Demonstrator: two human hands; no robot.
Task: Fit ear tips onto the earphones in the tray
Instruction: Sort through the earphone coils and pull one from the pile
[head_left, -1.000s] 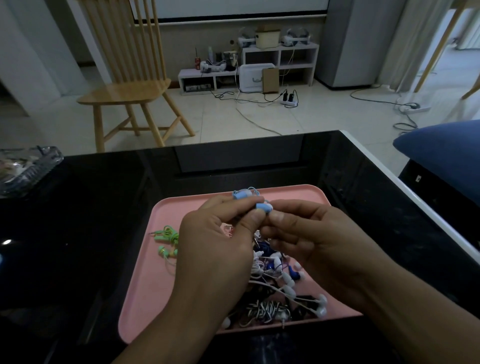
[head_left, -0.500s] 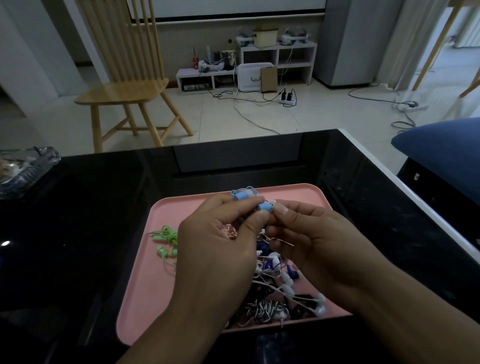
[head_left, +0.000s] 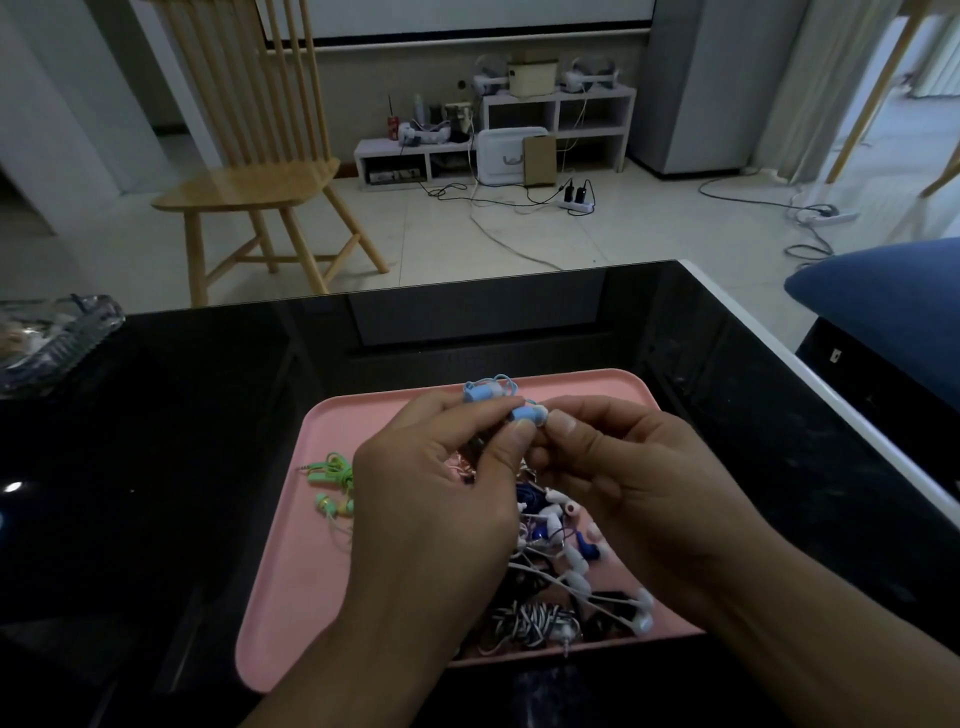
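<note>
Left hand pinches blue earbud; right hand pinches tip. Tip soft, slippery, light: you grip its rim.

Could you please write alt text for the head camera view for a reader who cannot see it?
Two hands, left hand and right hand, pinch a light blue earphone above a pink tray of tangled earphones on a black table.

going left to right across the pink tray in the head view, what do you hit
green earphones → left hand → light blue earbud pinched between both hands → right hand → bare right rim of the pink tray
</note>
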